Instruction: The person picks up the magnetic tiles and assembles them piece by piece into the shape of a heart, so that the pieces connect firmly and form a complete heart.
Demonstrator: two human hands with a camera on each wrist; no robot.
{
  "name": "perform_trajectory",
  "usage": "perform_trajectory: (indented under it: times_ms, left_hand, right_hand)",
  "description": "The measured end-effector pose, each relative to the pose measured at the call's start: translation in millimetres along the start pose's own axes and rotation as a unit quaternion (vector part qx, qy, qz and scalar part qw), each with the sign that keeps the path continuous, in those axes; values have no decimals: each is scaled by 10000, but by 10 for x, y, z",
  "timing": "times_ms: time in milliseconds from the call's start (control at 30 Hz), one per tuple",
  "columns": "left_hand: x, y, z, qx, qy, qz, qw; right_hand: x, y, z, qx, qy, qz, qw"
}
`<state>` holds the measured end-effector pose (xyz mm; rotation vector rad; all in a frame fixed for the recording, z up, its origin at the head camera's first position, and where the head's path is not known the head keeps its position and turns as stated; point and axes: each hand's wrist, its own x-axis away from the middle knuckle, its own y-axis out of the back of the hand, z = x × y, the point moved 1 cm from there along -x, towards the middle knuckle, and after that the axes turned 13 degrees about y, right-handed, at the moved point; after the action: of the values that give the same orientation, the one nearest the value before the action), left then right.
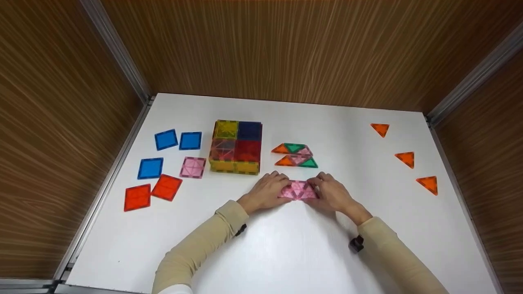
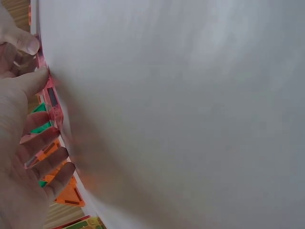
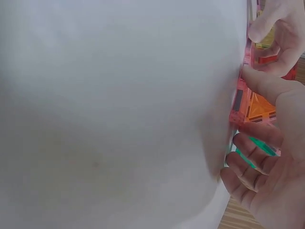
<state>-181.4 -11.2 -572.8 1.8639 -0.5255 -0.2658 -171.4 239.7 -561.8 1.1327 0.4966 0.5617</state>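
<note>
Pink translucent magnetic tiles point(image 1: 299, 190), triangles laid edge to edge in a row, lie flat on the white table between both hands. My left hand point(image 1: 267, 190) pinches the row's left end between thumb and index finger; its other fingers spread away in the left wrist view. At the right end, my right hand point(image 1: 333, 194) pinches the row in the same way, its thumb point(image 3: 267, 85) on the near edge. Just beyond lie two joined strips of orange, green and pink triangle tiles, a far strip point(image 1: 293, 148) and a near strip point(image 1: 297, 161).
A stacked block of square tiles point(image 1: 235, 167) stands left of the strips. Farther left lie loose blue square tiles point(image 1: 150, 168), red square tiles point(image 1: 137, 197) and a pink square tile point(image 1: 193, 167). Three orange triangle tiles point(image 1: 405, 159) lie at the right. Wood-grain panels point(image 1: 286, 49) enclose the table.
</note>
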Motion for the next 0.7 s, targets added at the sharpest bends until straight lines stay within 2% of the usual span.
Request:
perform_trajectory:
  times_ms: [167, 333, 500, 600, 700]
  left_hand:
    - [-13, 13, -7, 218, -102, -81, 9997]
    - [-10, 25, -14, 364, -268, -248, 9987]
    - [-22, 30, 3, 338, -141, -389, 9986]
    - [-37, 21, 21, 494, -28, -445, 9978]
    - [-53, 15, 49, 752, 30, -652, 9950]
  right_hand:
    - [-8, 2, -12, -179, -103, -49, 9998]
    - [-14, -13, -11, -604, -334, -135, 9975]
    - [-39, -28, -18, -1049, -440, -369, 9928]
    - [-52, -35, -29, -1256, -465, -495, 9898]
    - [-58, -27, -32, -1394, -511, -677, 9866]
